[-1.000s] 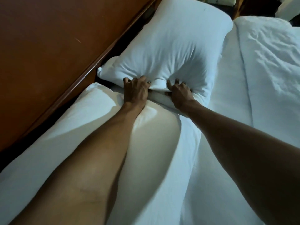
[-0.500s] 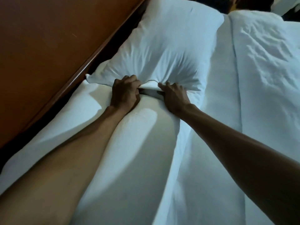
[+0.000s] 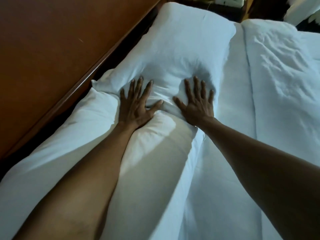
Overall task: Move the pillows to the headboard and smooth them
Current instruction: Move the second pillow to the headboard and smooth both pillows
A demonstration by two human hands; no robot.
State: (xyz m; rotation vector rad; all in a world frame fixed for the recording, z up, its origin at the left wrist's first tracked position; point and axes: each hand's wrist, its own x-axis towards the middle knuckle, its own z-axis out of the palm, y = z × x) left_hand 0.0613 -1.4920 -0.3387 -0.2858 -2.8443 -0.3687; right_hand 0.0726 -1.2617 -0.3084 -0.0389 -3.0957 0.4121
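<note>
Two white pillows lie end to end along the brown wooden headboard (image 3: 52,54). The far pillow (image 3: 181,42) overlaps the end of the near pillow (image 3: 72,153). My left hand (image 3: 136,103) lies flat on the near end of the far pillow, fingers spread. Just to its right, my right hand (image 3: 195,101) also presses flat on that pillow, palm down, denting the fabric. Neither hand holds anything. My forearms cover much of the near pillow.
A rumpled white duvet (image 3: 277,75) covers the bed to the right of the pillows. A dark gap runs between the pillows and the headboard. Beyond the far pillow stands a dark bedside table (image 3: 225,7) with white items on it.
Both hands were clenched on the near edge of the far pillow. They have let go and now lie spread flat on top of it.
</note>
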